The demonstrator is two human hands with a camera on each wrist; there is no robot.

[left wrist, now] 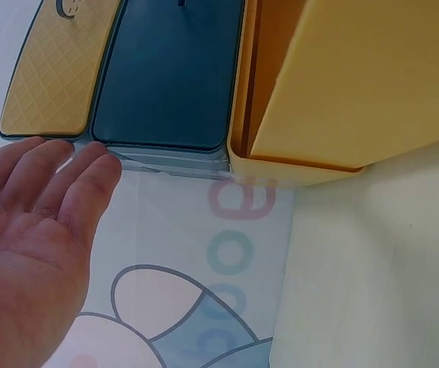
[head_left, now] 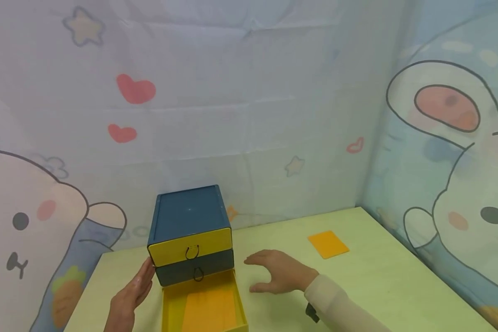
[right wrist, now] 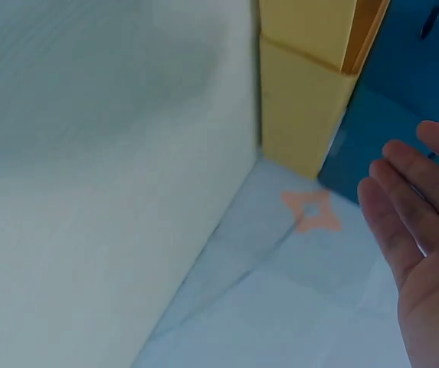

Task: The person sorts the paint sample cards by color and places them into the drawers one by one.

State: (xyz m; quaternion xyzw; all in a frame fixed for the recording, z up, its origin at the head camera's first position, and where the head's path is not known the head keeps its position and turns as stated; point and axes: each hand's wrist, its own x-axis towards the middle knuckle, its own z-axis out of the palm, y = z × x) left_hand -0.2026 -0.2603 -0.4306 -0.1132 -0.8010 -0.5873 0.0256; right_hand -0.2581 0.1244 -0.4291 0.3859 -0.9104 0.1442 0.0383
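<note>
A small desktop drawer unit [head_left: 191,212] with a dark blue top stands at the back of the table. Its yellow top drawer [head_left: 172,252] and blue middle drawer [head_left: 174,274] are closed, each with a dark loop pull. The yellow bottom drawer [left wrist: 240,92] is pulled out, and an orange-yellow sheet [head_left: 209,309] lies inside it, tilted in the left wrist view. My left hand [head_left: 133,290] has its straight fingers right at the unit's left side. Apart from the unit, my right hand [head_left: 280,273] hovers right of the bottom drawer, fingers spread and holding nothing.
A flat orange square [head_left: 329,244] lies farther right on the pale green table [head_left: 382,272]. Behind the table hangs a cloth backdrop [head_left: 249,124] with cartoon prints, and more of it closes off the right side. A small dark object [head_left: 311,313] shows beneath my right wrist.
</note>
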